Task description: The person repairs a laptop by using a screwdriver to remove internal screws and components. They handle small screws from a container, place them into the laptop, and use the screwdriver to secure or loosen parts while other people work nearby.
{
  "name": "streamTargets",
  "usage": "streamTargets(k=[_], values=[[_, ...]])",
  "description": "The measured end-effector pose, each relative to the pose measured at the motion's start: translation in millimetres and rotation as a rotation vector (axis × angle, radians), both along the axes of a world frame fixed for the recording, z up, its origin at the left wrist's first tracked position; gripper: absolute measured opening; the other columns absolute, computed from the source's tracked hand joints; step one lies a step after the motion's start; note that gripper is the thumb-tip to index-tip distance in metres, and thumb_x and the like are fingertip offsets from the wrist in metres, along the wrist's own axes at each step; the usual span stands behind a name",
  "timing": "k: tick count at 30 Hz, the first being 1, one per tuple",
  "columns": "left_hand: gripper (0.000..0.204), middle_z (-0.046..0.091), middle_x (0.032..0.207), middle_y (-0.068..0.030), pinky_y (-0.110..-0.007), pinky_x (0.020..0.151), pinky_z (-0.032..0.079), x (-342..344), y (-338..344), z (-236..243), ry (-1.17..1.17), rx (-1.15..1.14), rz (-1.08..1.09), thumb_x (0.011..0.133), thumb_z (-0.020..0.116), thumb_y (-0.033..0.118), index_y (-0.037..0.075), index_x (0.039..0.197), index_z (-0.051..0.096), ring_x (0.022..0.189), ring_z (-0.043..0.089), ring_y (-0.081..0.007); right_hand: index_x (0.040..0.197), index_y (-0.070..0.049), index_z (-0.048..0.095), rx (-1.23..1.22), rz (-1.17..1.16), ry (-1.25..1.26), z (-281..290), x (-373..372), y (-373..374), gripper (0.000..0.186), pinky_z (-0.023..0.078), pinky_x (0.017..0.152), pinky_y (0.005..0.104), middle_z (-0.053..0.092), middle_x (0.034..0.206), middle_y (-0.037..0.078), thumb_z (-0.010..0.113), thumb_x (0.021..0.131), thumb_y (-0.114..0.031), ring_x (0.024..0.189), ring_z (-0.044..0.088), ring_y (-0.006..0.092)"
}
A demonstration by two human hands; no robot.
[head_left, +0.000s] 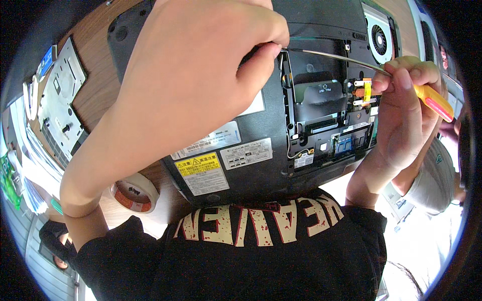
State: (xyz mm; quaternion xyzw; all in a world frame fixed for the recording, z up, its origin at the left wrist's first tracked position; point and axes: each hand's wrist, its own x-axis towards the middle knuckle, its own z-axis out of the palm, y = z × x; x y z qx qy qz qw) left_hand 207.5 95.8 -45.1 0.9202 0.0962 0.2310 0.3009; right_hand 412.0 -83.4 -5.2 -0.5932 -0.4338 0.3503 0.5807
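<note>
A black laptop (258, 183) lies underside up, its bottom bay uncovered and the parts inside showing. My right hand (401, 120) grips a screwdriver (433, 100) by the shaft near its yellow-orange handle. The thin metal shaft runs left across the bay, and its tip ends beside the fingertips of my left hand (211, 55). Those fingers are pinched together at the bay's upper left corner; whatever they hold there is hidden. Below the shaft are a black pull tab (321, 98) and a small copper-coloured part (362, 92). A fan (380, 39) sits at the laptop's upper right.
A roll of tape (153, 193) stands on the wooden table (93, 27) left of the laptop. Farther left lies a detached light-grey panel (63, 85), beside a blue object (48, 60) and stacked papers. Another person in grey clothing (436, 175) is at the right edge.
</note>
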Motion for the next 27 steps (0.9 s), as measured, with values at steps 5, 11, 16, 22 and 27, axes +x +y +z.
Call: streamTargets(k=[5, 11, 16, 22, 27], values=[[0.007, 0.062, 0.083, 0.0018, -0.032, 0.071, 0.034, 2, -1, -2, -0.043, -0.021, 0.005, 0.082, 0.071, 0.006, 0.011, 0.088, 0.071, 0.067, 0.057, -0.0142, 0.108, -0.004, 0.052, 0.008, 0.035, -0.002, 0, 6, -1, 0.011, 0.049, 0.084, 0.0331, 0.060, 0.109, 0.017, 0.049, 0.100, 0.002, 0.087, 0.060, 0.0216], [0.010, 0.061, 0.087, 0.0012, -0.032, 0.072, 0.034, 1, 1, -3, -0.020, 0.015, -0.004, 0.081, 0.069, 0.004, 0.011, 0.088, 0.071, 0.070, 0.056, -0.0144, 0.107, -0.004, 0.053, 0.026, 0.041, -0.013, 1, 6, -1, 0.010, 0.049, 0.082, 0.0327, 0.061, 0.108, 0.018, 0.051, 0.100, 0.002, 0.087, 0.061, 0.0219], [0.013, 0.059, 0.090, 0.0006, -0.032, 0.073, 0.034, 2, 2, -4, -0.013, 0.033, -0.018, 0.079, 0.068, 0.003, 0.011, 0.089, 0.071, 0.072, 0.056, -0.0144, 0.105, -0.003, 0.053, 0.077, 0.018, -0.064, 3, -2, 0, 0.010, 0.050, 0.078, 0.0319, 0.061, 0.104, 0.019, 0.053, 0.098, 0.004, 0.084, 0.060, 0.0220], [0.017, 0.058, 0.095, -0.0001, -0.032, 0.074, 0.034, 1, 9, 7, 0.061, 0.086, -0.073, 0.077, 0.067, 0.001, 0.011, 0.089, 0.072, 0.075, 0.055, -0.0144, 0.105, -0.002, 0.053, 0.108, 0.015, -0.119, 4, -4, 0, 0.011, 0.048, 0.074, 0.0312, 0.059, 0.100, 0.017, 0.053, 0.097, 0.004, 0.081, 0.057, 0.0214], [0.022, 0.056, 0.098, -0.0006, -0.033, 0.075, 0.034, -1, 18, 14, 0.168, 0.095, -0.165, 0.074, 0.065, -0.001, 0.011, 0.090, 0.073, 0.079, 0.055, -0.0141, 0.105, -0.002, 0.052, 0.109, 0.018, -0.104, 3, -4, -1, 0.010, 0.048, 0.073, 0.0317, 0.059, 0.100, 0.018, 0.053, 0.097, 0.004, 0.080, 0.056, 0.0215]])
